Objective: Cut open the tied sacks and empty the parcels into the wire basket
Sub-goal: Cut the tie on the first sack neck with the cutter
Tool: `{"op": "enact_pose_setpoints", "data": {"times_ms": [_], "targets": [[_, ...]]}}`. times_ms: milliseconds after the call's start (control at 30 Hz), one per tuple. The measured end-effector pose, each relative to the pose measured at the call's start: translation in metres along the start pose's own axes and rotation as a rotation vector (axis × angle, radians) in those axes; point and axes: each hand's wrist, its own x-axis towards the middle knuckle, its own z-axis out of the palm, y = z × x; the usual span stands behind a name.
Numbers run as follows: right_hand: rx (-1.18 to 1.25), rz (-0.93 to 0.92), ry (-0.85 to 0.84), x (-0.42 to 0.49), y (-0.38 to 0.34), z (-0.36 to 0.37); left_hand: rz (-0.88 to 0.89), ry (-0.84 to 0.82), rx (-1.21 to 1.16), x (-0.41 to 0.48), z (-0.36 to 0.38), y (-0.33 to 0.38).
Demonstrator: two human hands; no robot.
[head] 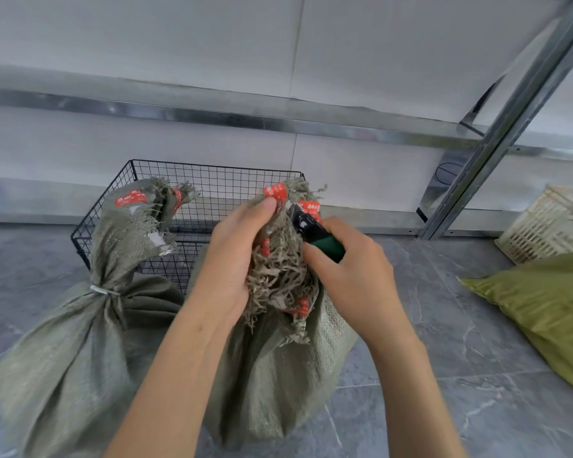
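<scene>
A grey tiled floor (444,342) runs to a white wall behind a metal shelving frame (510,120). The black wire basket (212,180) stands at the floor's far edge. Just in front of it sit two grey-green sacks: the tied sack (70,352), cinched by a white tie (103,290), and the middle sack (278,385). The left hand (235,256) grips the middle sack's frayed neck; the right hand (351,269) is curled round a green-and-black cutter (315,234), whose tip is against that neck. Toward the right edge lie a yellow-green sack (543,309) and a cream crate (549,223).
</scene>
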Motion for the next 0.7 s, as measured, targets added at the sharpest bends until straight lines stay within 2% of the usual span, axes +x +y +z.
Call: {"op": "enact_pose_setpoints", "data": {"times_ms": [100, 233, 400, 600, 700], "targets": [[0.029, -0.013, 0.008, 0.0, 0.002, 0.002, 0.015, 0.034, 0.09, -0.001, 0.001, -0.001], [0.093, -0.028, 0.075, -0.001, 0.002, 0.009, 0.144, 0.152, 0.175, 0.004, 0.0, -0.006], [0.043, 0.0, 0.192, -0.005, -0.004, 0.027, 0.303, 0.331, 0.309, 0.005, 0.006, -0.02], [0.013, 0.043, 0.215, -0.009, -0.013, 0.045, 0.44, 0.548, 0.279, 0.004, 0.015, -0.033], [0.025, 0.064, 0.188, -0.01, -0.018, 0.054, 0.439, 0.641, 0.249, 0.009, 0.012, -0.041]]}}
